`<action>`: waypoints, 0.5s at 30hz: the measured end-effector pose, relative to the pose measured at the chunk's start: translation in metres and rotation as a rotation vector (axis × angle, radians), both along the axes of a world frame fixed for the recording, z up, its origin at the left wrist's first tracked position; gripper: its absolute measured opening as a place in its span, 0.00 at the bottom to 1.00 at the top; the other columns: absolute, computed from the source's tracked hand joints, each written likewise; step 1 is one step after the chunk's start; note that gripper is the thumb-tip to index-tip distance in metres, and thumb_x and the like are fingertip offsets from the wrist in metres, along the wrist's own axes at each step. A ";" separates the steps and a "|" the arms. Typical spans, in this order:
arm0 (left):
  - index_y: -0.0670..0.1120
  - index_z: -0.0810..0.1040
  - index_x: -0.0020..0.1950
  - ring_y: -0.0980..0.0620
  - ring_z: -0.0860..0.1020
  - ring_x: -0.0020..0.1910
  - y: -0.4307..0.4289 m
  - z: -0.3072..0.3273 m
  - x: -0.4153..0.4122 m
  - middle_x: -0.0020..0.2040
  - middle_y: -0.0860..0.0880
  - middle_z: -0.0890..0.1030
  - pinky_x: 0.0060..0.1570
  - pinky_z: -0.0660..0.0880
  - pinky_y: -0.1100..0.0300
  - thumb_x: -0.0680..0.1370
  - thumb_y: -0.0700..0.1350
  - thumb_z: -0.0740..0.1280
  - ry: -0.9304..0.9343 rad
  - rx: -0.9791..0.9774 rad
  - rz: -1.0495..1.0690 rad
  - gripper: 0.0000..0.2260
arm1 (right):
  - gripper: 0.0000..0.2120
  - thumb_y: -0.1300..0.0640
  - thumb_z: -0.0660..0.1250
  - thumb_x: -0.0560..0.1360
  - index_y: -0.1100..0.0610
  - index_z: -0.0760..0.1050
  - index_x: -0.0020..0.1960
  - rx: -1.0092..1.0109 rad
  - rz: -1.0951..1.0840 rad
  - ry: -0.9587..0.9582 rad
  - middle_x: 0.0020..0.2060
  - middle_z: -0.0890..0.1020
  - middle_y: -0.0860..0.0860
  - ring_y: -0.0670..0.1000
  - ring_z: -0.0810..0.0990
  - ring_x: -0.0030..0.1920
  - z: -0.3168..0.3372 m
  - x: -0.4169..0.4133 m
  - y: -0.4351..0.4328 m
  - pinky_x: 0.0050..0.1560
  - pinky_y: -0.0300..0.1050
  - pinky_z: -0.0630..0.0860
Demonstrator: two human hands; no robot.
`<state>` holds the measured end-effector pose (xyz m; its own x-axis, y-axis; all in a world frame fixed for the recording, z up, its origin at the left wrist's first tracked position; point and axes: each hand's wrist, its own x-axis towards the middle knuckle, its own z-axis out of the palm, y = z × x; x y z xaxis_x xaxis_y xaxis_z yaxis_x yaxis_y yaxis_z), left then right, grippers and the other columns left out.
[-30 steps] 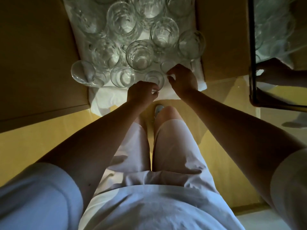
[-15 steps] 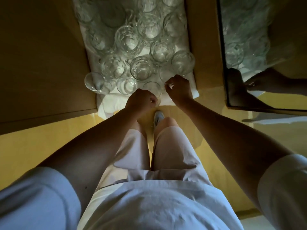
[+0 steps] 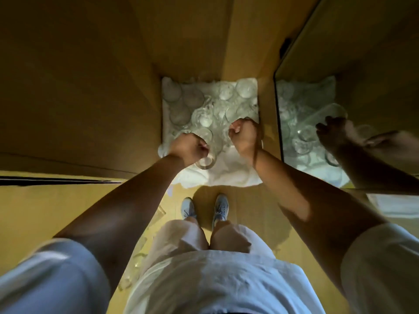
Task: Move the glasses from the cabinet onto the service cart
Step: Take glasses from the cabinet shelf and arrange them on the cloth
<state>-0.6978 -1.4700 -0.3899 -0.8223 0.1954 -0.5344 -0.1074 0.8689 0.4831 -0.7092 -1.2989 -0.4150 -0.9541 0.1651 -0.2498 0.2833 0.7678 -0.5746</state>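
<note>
Several clear glasses (image 3: 210, 109) stand crowded on a white cloth (image 3: 229, 171) inside the wooden cabinet (image 3: 90, 87). My left hand (image 3: 188, 149) grips a clear glass (image 3: 207, 155) at the front of the group, fingers curled round it. My right hand (image 3: 243, 137) is curled round another glass at the front right; that glass is mostly hidden behind the hand. Both arms reach forward into the cabinet. The frame is blurred.
The open glass cabinet door (image 3: 340, 109) stands at the right and mirrors the glasses and my right hand. The cabinet's wooden side wall (image 3: 240, 41) rises behind. Below are a yellow floor (image 3: 45, 211), my shoes (image 3: 221, 207) and glassy reflections at lower left.
The view has pulled back and up, so the cabinet looks farther and my shoes show. Both hands keep their hold on the front glasses, which have come toward the shelf's front.
</note>
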 end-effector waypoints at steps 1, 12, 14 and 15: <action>0.47 0.84 0.43 0.50 0.80 0.51 -0.002 0.013 -0.005 0.46 0.49 0.84 0.51 0.76 0.57 0.72 0.48 0.66 0.018 -0.003 0.022 0.09 | 0.14 0.62 0.65 0.72 0.48 0.71 0.31 -0.005 0.006 0.048 0.42 0.82 0.56 0.56 0.80 0.46 0.010 -0.006 -0.002 0.47 0.43 0.73; 0.43 0.84 0.49 0.52 0.79 0.53 -0.031 0.114 -0.049 0.49 0.49 0.84 0.53 0.72 0.62 0.75 0.41 0.65 0.291 0.077 0.127 0.09 | 0.15 0.71 0.47 0.73 0.57 0.59 0.33 -0.948 -0.563 0.067 0.20 0.64 0.50 0.46 0.63 0.18 0.122 -0.053 -0.016 0.32 0.39 0.61; 0.44 0.82 0.47 0.51 0.80 0.50 -0.029 0.128 -0.054 0.46 0.49 0.83 0.51 0.74 0.60 0.75 0.41 0.64 0.343 0.132 0.175 0.07 | 0.16 0.70 0.44 0.75 0.56 0.57 0.32 -0.979 -0.592 0.102 0.18 0.62 0.51 0.47 0.63 0.16 0.133 -0.058 -0.016 0.31 0.40 0.62; 0.45 0.80 0.47 0.50 0.80 0.47 -0.028 0.133 -0.055 0.45 0.49 0.83 0.50 0.75 0.59 0.75 0.41 0.65 0.373 0.169 0.203 0.05 | 0.18 0.68 0.43 0.78 0.57 0.59 0.32 -0.916 -0.568 0.132 0.18 0.64 0.51 0.46 0.64 0.17 0.139 -0.063 -0.013 0.30 0.39 0.66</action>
<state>-0.7531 -1.4984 -0.2568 -0.9832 0.0691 -0.1690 -0.0595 0.7540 0.6542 -0.7717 -1.3116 -0.2760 -0.8255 0.3940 -0.4041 0.3560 -0.1921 -0.9145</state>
